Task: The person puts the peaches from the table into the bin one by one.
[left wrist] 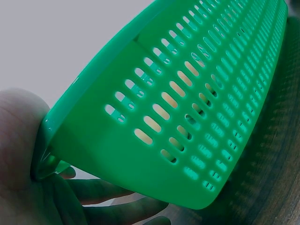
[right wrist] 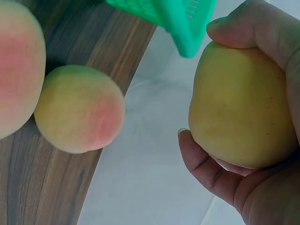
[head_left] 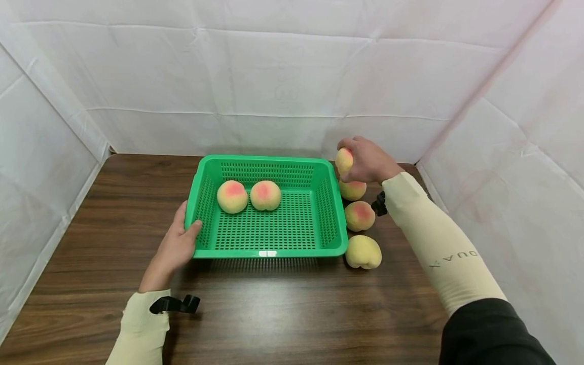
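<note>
My left hand grips the left end of a green plastic basket, thumb over the rim and fingers outside against its wall. Two peaches, one beside the other, sit inside toward the back left. In the right wrist view a yellow peach is held between the thumb and curled fingers of my right hand. That hand is raised at the basket's back right corner, above another peach on the table.
Along the basket's right side, a blushed peach and a yellower peach rest on the dark wooden table. White sheeting hangs behind the table and at both sides. A black strap circles the left wrist.
</note>
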Available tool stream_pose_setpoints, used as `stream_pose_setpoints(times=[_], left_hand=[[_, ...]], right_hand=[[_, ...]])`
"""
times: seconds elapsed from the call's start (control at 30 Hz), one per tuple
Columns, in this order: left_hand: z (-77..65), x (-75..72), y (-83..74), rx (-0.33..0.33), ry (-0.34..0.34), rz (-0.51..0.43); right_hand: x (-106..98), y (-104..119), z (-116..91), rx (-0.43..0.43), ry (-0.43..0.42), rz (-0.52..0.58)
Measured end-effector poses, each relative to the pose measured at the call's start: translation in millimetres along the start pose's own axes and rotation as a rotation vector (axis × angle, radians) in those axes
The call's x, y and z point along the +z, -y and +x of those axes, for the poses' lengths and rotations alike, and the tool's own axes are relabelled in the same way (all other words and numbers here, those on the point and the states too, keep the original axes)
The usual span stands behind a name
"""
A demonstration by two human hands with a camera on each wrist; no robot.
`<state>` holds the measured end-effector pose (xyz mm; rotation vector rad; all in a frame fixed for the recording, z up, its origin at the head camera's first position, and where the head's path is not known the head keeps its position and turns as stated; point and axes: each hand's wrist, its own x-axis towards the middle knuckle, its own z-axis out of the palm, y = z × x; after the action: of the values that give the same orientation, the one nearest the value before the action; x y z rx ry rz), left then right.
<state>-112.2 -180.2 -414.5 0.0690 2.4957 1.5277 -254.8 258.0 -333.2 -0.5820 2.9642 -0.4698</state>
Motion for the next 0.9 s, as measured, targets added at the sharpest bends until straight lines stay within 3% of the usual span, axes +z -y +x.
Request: stream_pose_setpoints(times=[0.9], left_hand=[[1.3,-0.1,1.2,0.015,0.007,-0.022]], right_hand=[[17,43,19,0.011,0.046,0.008]])
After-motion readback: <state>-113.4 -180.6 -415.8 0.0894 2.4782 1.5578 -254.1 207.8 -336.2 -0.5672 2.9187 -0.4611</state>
